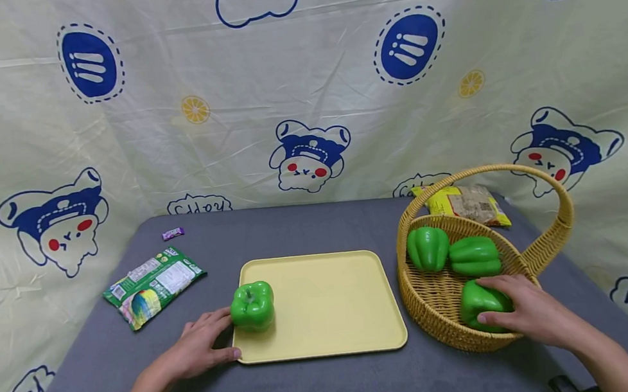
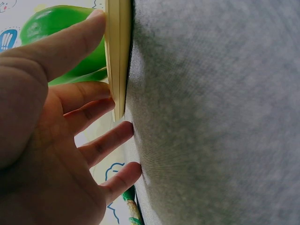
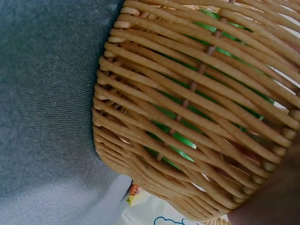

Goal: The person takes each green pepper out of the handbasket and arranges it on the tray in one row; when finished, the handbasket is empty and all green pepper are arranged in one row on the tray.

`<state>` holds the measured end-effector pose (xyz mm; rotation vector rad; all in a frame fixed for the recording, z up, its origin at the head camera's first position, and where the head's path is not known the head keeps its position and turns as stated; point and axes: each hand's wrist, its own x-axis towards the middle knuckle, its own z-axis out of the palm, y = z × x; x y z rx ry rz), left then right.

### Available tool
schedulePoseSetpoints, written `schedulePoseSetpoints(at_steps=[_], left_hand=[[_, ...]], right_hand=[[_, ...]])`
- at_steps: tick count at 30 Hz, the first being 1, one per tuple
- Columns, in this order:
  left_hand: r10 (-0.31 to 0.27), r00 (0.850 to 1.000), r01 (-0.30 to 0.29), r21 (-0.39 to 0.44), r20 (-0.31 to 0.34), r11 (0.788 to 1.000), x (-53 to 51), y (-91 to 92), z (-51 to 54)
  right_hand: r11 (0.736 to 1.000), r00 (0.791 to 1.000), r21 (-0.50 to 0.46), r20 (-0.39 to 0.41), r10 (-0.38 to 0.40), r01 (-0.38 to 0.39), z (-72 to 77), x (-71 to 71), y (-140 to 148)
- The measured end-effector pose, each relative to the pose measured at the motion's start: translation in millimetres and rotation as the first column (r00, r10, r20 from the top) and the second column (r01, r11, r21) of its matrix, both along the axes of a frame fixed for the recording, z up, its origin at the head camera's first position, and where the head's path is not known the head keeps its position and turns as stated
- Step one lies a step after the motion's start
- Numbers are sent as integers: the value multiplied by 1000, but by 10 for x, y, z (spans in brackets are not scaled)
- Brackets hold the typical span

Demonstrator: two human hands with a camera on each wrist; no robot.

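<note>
A cream tray lies mid-table with one green bell pepper at its left end. My left hand touches the tray's left edge, thumb and fingers spread; in the left wrist view the hand lies against the tray rim beside the pepper. On the right, my right hand reaches into a wicker basket and grips a green pepper. Two other peppers sit farther back inside. The basket wall hides most of the right hand in the right wrist view.
A green packet lies on the left of the grey table, with a small purple wrapper behind it. Behind the basket is a yellow and clear bag. The tall basket handle arches above the basket. Printed cloth hangs behind.
</note>
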<state>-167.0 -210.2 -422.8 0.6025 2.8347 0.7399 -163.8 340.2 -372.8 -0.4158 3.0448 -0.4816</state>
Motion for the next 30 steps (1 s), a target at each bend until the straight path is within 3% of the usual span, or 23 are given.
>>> schedulePoseSetpoints(at_steps=[15,26,30], left_hand=[[-12,1000,12,-3,-13,1000,7,-6,8],[-17,1000,17,-2,-12,1000,3,-10,9],[-19,1000,19,-1,-6,1000,7,-9,5]], right_hand=[[999,997,-17,74,32,-31,36,-6,-36],[999,999,30,-33,-24,25,-31,-42,-99],[1000,1000,15,-30,1,0,-48,-52,-95]])
